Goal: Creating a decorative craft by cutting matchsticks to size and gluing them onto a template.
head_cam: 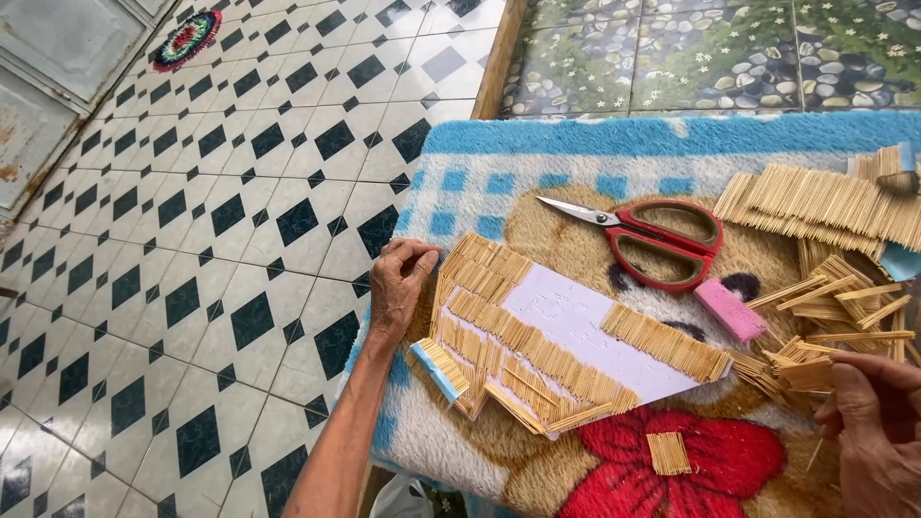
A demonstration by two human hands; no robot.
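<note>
Two hands: left hand point(398, 288) on white card point(576, 326), right hand point(878, 427) w/ sticks point(806, 369).

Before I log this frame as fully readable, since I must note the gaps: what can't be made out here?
Head view only:
- Right hand: cut off by the right and bottom edges; its grip on the loose sticks is unclear.
- Stick bundles: run off the right edge.
- White card: its surface partly hidden by glued stick rows.
- Left hand: fingertips tucked behind the card's edge.
</note>
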